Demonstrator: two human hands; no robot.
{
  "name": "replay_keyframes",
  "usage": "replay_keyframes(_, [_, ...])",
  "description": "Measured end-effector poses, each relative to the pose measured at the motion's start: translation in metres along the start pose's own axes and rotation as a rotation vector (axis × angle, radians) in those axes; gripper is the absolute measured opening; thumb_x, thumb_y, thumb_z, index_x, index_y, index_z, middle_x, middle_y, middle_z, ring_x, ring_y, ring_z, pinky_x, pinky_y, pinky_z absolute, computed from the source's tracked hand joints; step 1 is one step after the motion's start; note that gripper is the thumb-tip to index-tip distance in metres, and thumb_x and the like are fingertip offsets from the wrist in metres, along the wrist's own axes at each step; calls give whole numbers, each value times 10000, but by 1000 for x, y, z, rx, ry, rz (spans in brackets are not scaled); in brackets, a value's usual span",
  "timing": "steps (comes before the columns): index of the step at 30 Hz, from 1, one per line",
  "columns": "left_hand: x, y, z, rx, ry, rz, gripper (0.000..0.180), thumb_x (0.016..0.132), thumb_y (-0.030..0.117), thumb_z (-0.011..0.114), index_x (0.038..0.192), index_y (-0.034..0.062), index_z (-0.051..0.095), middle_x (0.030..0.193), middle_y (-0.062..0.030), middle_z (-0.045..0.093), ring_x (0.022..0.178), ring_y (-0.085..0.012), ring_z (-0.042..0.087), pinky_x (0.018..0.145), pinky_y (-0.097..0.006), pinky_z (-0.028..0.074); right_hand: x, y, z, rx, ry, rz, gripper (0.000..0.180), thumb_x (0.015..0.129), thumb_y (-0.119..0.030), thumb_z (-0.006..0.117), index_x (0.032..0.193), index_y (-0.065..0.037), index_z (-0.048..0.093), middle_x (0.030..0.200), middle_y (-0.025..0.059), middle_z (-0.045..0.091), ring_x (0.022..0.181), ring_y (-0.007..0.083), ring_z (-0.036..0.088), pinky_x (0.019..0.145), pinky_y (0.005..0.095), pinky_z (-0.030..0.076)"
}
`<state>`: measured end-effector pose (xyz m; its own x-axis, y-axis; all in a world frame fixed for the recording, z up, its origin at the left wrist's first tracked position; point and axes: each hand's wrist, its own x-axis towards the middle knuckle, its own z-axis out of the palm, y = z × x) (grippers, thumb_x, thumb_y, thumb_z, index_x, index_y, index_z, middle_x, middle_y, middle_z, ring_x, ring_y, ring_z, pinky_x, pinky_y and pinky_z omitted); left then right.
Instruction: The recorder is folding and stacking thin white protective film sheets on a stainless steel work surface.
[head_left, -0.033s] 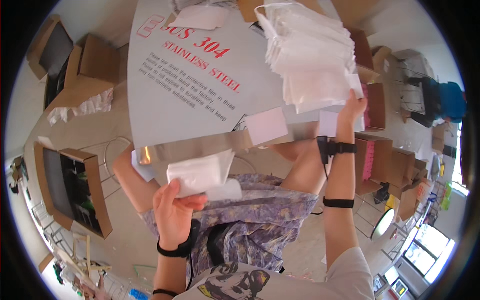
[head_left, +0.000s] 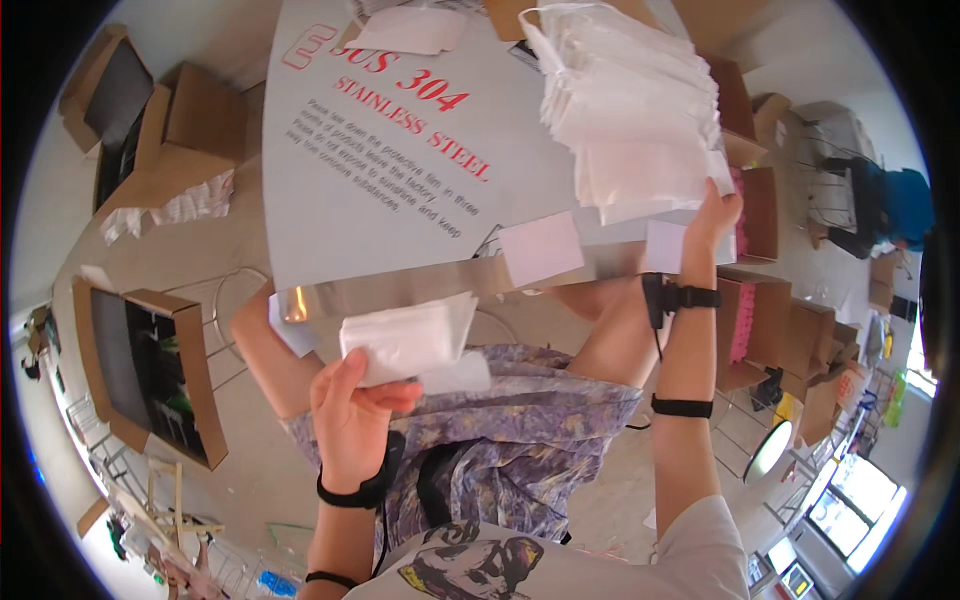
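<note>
Across the upper middle of the frame, a grey worktop (head_left: pixel 310 245) with red and black lettering and a shiny front edge. Below it, lower centre, a patterned garment (head_left: pixel 560 405). Upper right of centre, on the worktop, a fanned stack (head_left: pixel 635 125) of thin white pieces. At far left, an open carton (head_left: pixel 208 385) with dark contents. Just left of lower centre, the left hand (head_left: pixel 352 415), closed on a folded white packet (head_left: pixel 400 342), thumb on its face. At the stack's lower right corner, the right hand (head_left: pixel 713 215), touching; impossible to tell whether gripping. At the worktop's front edge, between packet and right hand, a white card (head_left: pixel 540 250).
</note>
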<state>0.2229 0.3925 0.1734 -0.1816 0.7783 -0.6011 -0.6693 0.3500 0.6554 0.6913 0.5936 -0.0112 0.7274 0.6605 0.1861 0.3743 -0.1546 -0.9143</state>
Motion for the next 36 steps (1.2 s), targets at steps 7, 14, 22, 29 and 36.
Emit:
replay_keyframes(7, [-7, 2, 9, 238, -260, 214, 295, 938, 185, 490, 998, -79, 606, 890, -192, 656, 766, -327, 672, 624, -342, 561, -76, -78, -2, -280, -61, -388, 677, 780, -165, 673, 1324, 47, 331, 1313, 210, 394, 1221, 309, 386, 1030, 419, 313])
replay_keyframes(14, [-39, 3, -17, 248, -400, 357, 251, 923, 113, 513, 1018, -106, 592, 943, -173, 644, 827, -281, 655, 725, -336, 536, -291, -263, -46, 519, -1264, 116, 482, 712, -82, 758, 1144, -5, 558, 1178, 84, 536, 676, 79, 538, 567, 202, 439])
replay_keyframes(22, [-73, 9, -57, 131, -396, 256, 350, 903, 65, 532, 1210, -92, 470, 1085, -174, 590, 916, -228, 625, 788, -314, 518, -363, -281, -56, 563, -1240, 523, 207, 827, -25, 642, 1024, 31, 611, 862, 60, 645, 703, 101, 620, 519, 187, 448])
replay_keyframes(29, [-75, 2, -109, 170, -431, -52, 317, 880, 50, 572, 1175, -49, 512, 1021, -155, 625, 893, -257, 655, 702, -288, 550, -407, -283, -59, 411, -1237, 383, 165, 805, 9, 649, 967, 30, 626, 861, 54, 609, 747, 108, 608, 569, 192, 475])
replay_keyframes(36, [-78, 0, -121, -96, -158, 118, 269, 908, 102, 533, 1140, -33, 549, 1040, -172, 633, 872, -302, 660, 667, -309, 554, -415, -308, -74, 418, -1063, 51, 70, 801, 70, 585, 761, 14, 568, 810, 59, 547, 687, 98, 511, 533, 232, 402])
